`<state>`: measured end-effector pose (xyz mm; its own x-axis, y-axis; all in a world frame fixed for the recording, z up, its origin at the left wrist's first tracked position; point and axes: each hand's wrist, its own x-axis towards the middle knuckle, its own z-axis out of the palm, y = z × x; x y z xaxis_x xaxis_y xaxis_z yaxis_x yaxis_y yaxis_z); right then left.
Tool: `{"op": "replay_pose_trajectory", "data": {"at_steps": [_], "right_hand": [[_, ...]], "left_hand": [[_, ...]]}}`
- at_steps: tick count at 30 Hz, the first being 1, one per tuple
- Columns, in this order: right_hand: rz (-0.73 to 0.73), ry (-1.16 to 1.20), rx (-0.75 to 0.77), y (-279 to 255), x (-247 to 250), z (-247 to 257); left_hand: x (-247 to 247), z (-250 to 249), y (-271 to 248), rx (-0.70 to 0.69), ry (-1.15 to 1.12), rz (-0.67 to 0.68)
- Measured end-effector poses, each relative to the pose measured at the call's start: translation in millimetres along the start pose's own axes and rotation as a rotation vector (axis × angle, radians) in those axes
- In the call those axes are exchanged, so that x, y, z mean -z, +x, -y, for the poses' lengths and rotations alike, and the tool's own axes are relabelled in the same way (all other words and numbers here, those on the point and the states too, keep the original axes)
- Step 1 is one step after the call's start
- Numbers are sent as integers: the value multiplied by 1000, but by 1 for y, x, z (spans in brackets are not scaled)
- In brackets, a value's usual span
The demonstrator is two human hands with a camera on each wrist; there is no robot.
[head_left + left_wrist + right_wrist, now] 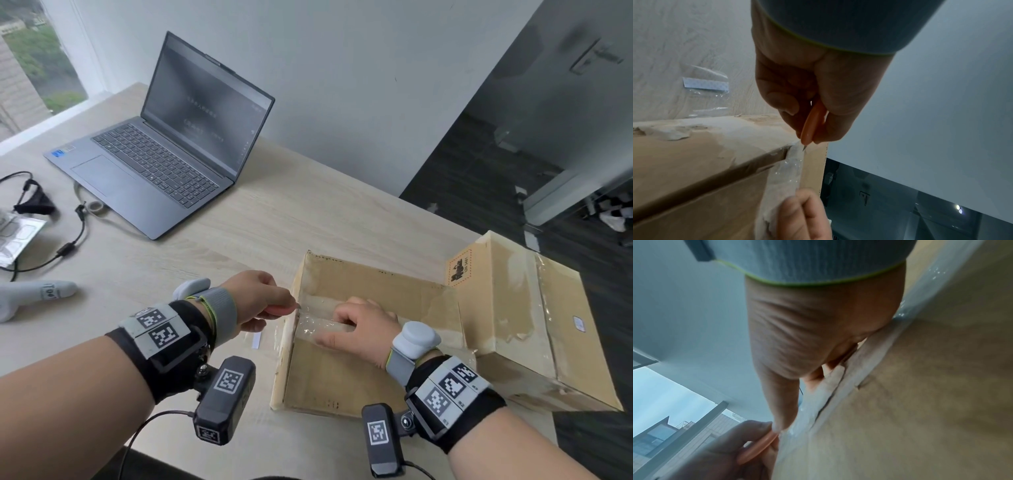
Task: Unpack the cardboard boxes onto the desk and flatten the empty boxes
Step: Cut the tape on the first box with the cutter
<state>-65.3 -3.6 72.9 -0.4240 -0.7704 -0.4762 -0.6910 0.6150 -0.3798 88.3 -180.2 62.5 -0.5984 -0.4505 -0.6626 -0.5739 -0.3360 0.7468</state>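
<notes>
Box (342, 373) on desk (260, 219), at near right edge, lying with open side up; inside looks empty, though not all of it seen. Second box (534, 318) taped shut, touching it on the right. Seam tape (317, 325) across the near box's left corner, wrinkled, partly lifted.

Left hand (260, 301) pinching small orange cutter (813, 121) between thumb and fingers, blade tip set on the tape at the corner. Right hand (359, 329) curled over the taped seam, fingers holding it steady, thumb tip just beside the cutter.

Step judged: slitting the seam tape, so flattening of the emptied box. Next move calls for a short, controlled draw along the seam, right fingers kept out of the blade's path.

Laptop (171, 137), cable (65, 246) and loose tape scrap (705, 84) well apart on the desk.
</notes>
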Motion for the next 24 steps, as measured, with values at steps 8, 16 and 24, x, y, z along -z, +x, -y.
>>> {"op": "replay_pose_trajectory", "data": {"at_steps": [8,16,24], "right_hand": [[-228,-55,79,8,3,-6],[-3,-482,92,31,25,13],[87,-613,87,33,14,36]], "left_hand": [[17,12,-1,3,-102,-69],[12,20,-2,-1,-212,-93],[2,16,2,-34,-257,-144]]}}
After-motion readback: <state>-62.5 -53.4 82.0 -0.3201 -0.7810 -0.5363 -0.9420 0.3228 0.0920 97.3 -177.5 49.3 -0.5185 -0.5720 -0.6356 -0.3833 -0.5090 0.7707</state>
